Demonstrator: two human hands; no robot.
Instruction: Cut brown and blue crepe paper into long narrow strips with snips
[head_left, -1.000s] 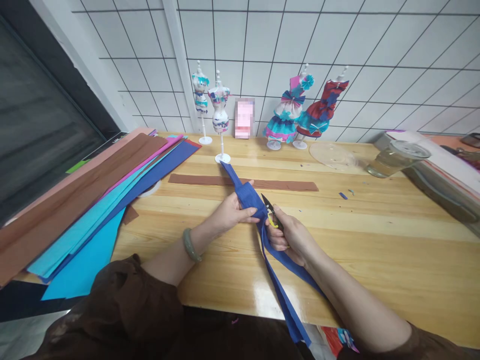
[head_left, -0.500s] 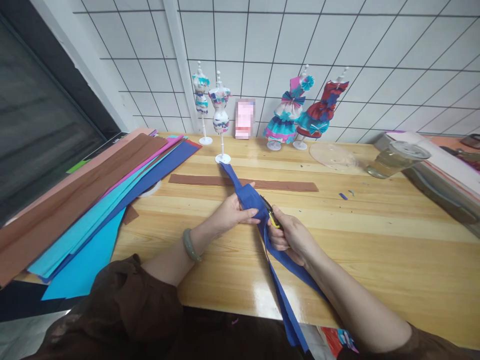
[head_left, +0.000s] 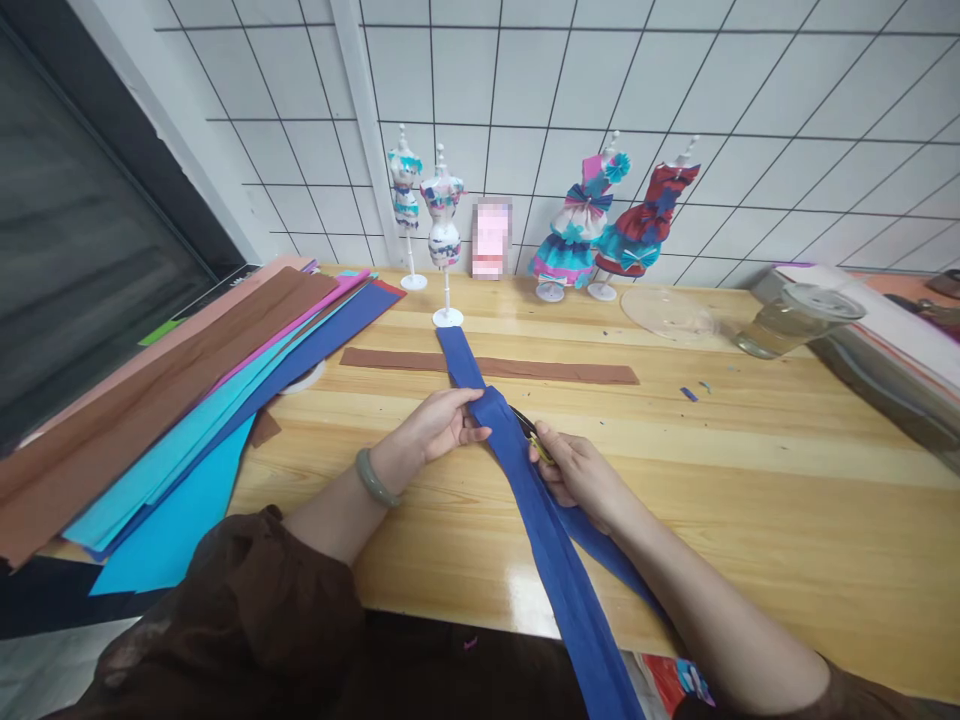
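A long blue crepe paper strip (head_left: 536, 515) runs from near the mannequin stands down over the table's front edge. My left hand (head_left: 444, 424) pinches its left edge between thumb and fingers, where the paper is folded over. My right hand (head_left: 581, 468) is closed round the handles of small scissors (head_left: 534, 434) with dark blades and some yellow on the handle. The blades lie against the right edge of the blue strip, their tips partly hidden by it. Another length of the blue paper passes under my right wrist. Behind my hands lies a flat brown paper strip (head_left: 559, 371).
Several coloured paper sheets (head_left: 217, 375) are piled at the left. Two bare mini mannequins (head_left: 444, 250) and two dressed ones (head_left: 574, 240) stand by the tiled wall. A cup of liquid (head_left: 795, 320) and a clear disc (head_left: 667, 313) are at the right.
The blue strip has spread out flatter and wider, in front and at its far end. My left hand has shifted slightly left along it. The scissors remain in my right hand.
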